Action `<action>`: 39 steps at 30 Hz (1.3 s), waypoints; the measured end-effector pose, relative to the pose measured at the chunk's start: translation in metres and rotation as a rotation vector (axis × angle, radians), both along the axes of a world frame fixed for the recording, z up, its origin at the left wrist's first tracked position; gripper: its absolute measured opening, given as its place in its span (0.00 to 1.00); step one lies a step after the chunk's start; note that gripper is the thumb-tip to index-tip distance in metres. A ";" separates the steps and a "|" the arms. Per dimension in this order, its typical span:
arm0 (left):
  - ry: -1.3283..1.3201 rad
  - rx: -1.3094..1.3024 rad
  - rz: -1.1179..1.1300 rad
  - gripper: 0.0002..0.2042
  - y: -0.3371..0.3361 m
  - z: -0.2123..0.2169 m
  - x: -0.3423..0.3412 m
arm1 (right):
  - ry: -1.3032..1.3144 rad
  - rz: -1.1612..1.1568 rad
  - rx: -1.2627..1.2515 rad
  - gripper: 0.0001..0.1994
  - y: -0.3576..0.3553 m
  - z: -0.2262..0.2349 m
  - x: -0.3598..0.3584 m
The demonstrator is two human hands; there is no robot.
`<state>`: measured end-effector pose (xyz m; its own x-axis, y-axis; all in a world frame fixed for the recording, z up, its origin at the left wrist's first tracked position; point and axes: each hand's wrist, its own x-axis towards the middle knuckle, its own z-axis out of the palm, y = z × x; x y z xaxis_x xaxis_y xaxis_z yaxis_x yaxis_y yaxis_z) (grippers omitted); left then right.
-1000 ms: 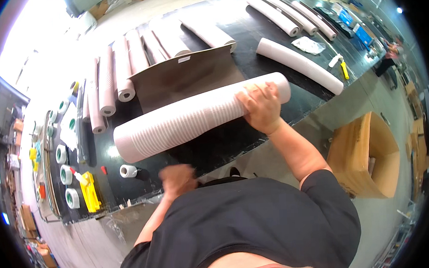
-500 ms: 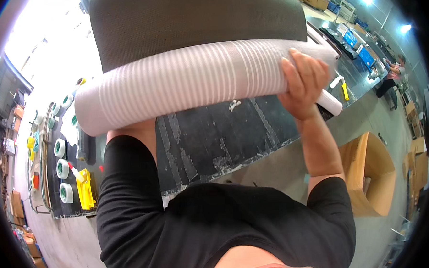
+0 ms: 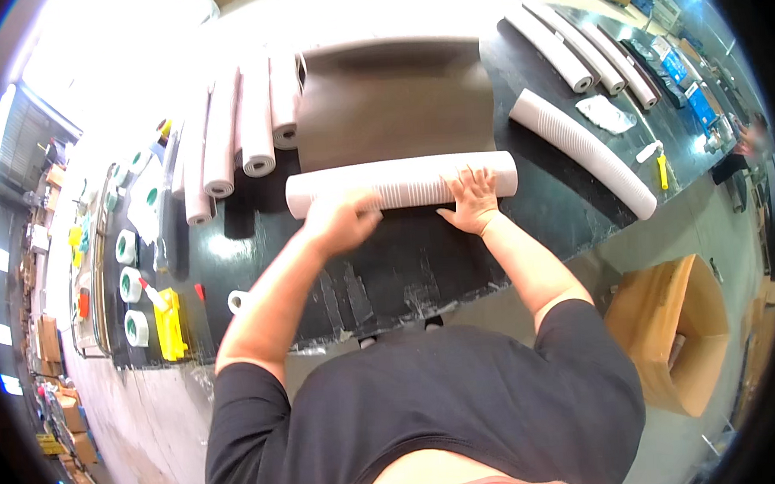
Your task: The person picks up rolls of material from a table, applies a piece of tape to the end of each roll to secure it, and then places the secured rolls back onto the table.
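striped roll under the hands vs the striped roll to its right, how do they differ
The front roll lies crosswise; the right-side roll slants. The left hand and right hand are on the front roll; neither touches the right-side roll. A brown sheet extends behind the front roll; the right-side roll shows none. Both are pale and striped.

no words, numbers or signs can be read; any print on the blue-and-white rectangular boxes (image 3: pixel 702 105) near the right edge of the black flat-topped worktop (image 3: pixel 388 259) is too small and blurred
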<state>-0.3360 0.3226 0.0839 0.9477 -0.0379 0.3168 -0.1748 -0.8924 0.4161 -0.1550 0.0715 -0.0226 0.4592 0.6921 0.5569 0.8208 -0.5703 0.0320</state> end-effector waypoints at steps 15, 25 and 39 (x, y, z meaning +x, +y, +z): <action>0.692 0.205 0.126 0.41 -0.002 0.009 -0.080 | 0.775 0.098 -0.584 0.46 -0.047 0.117 -0.076; 0.695 0.224 0.067 0.36 0.004 0.018 -0.073 | 0.732 0.082 -0.680 0.38 -0.042 0.139 -0.078; 0.364 0.348 0.133 0.18 0.009 -0.068 -0.069 | 0.166 0.088 -0.096 0.39 -0.071 0.010 -0.067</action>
<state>-0.4053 0.3313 0.0155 0.9980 0.0459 -0.0443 0.0503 -0.9933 0.1036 -0.2217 0.0009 -0.0128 0.4747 0.7799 0.4080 0.8659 -0.4969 -0.0576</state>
